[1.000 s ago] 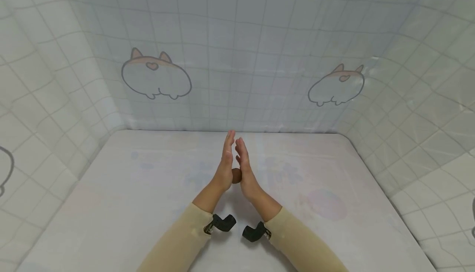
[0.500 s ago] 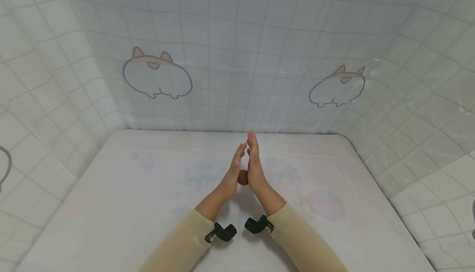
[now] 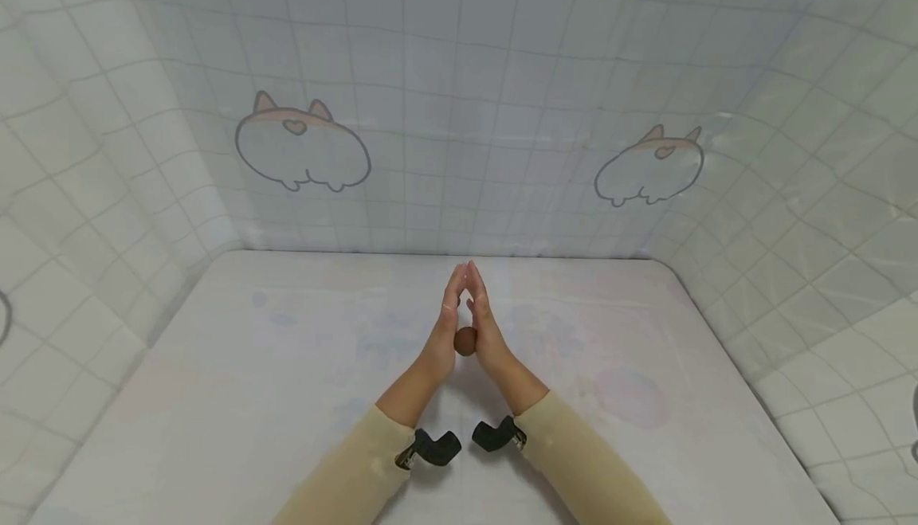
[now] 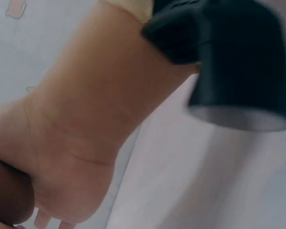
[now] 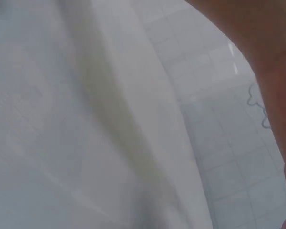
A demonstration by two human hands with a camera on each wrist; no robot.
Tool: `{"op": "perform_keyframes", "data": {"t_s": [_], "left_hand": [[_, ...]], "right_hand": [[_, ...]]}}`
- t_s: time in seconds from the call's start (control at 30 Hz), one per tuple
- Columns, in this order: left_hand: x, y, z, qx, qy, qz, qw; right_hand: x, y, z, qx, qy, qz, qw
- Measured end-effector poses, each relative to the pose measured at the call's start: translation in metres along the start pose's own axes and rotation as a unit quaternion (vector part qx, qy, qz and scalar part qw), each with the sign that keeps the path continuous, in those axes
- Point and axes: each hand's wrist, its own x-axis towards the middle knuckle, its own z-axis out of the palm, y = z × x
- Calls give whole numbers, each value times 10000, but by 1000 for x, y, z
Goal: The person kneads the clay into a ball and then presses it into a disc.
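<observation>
Between my two palms sits a small brown ball (image 3: pixel 465 342), pressed from both sides near the heels of the hands. My left hand (image 3: pixel 440 342) lies against its left side with fairly straight fingers pointing forward. Against the other side rests my right hand (image 3: pixel 491 339), its fingers also extended. The fingertips of both hands meet in front, leaving a narrow gap above the ball. In the left wrist view, part of the brown ball (image 4: pixel 10 192) shows at the palm of the left hand (image 4: pixel 71 176). Only an edge of the right hand (image 5: pixel 279 105) appears in the right wrist view.
Below the hands is a pale table (image 3: pixel 251 397) with faint coloured patterns. A gridded white curtain (image 3: pixel 459 127) with cartoon animal drawings surrounds its back and sides. Black wrist cameras (image 3: pixel 439 448) sit on the beige sleeves (image 3: pixel 351 469).
The hands slide against each other: first the left is further forward, then the right, and now the fingertips are about level. The ball stays between the palms, shifting slightly right, then back left.
</observation>
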Motion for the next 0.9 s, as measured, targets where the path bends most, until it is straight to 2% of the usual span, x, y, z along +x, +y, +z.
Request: {"op": "perform_keyframes", "data": {"t_s": [0.3,0.43,0.57,0.7,0.8,0.9], "left_hand": [[10,0,-5,21,803,-103,9967],[10,-2,-7,107,940,-147,9954],[10,-2,-9,107,879,-327,9955],[8,-7,-8,-16,631,-761,9951],[5,-12,-6,-70,379,-941,9948],[3,-12,-2,-34,226,-845,9962]], "right_hand": [[-10,-5,12,51,-428,-618,9972],[-12,-10,13,97,-504,-864,9949],[-12,-18,13,101,-461,-1090,9929],[-10,-26,11,-74,-334,-1248,9916],[-8,-29,9,-260,-222,-1176,9925],[-5,-32,6,-375,-129,-933,9949]]}}
